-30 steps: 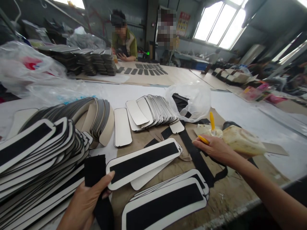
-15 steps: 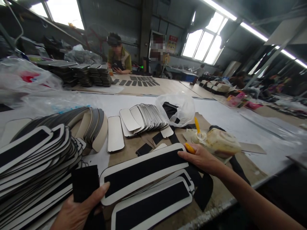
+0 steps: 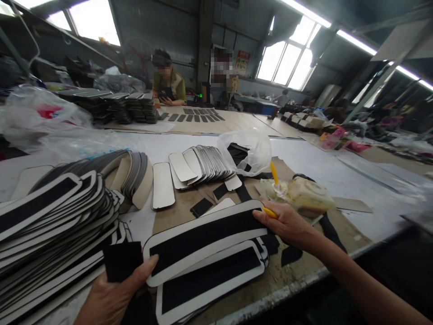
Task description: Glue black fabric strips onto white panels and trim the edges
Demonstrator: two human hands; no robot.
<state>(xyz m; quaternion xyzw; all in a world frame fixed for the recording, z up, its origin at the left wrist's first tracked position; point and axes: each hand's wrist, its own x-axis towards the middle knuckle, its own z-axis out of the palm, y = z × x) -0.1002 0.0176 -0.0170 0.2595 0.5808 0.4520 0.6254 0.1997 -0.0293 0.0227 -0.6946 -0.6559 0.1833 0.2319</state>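
A long white panel with a black strip along its middle is stretched between my two hands. My left hand has its thumb on the panel's near left end and also grips a bundle of black fabric strips. At the far right end, my right hand pinches the panel, with a yellow-handled tool held in the same fingers; the tool's working end is hidden. Beneath the held panel lie several similar panels with black middles.
To the left rises a tall pile of white-edged panels, beside curved pieces. Small white pieces stand in a row near a plastic bag. A tub of pale paste holds another yellow stick. A person sits opposite.
Both hands keep hold of the panel. Its right end appears slightly further right, and the panels underneath it have shifted a little. The camera view has moved slightly.
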